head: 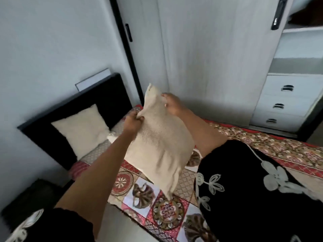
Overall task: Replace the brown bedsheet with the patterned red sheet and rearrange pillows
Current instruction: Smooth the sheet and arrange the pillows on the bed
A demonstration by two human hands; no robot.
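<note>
A cream pillow (160, 142) hangs in the air above the bed, its lower corner pointing down. My left hand (132, 122) grips its left top edge. My right hand (172, 103) pinches the top edge near the raised corner. The patterned red sheet (157, 206) covers the bed beneath, with round and square motifs. A second cream pillow (82, 126) leans upright against the black headboard (104, 95). No brown bedsheet is in view.
A white wardrobe door (209, 58) stands behind the bed, with white drawers (283, 102) to its right. A black bedside unit (29, 201) sits low at the left by the wall. A white frame (92, 79) pokes up behind the headboard.
</note>
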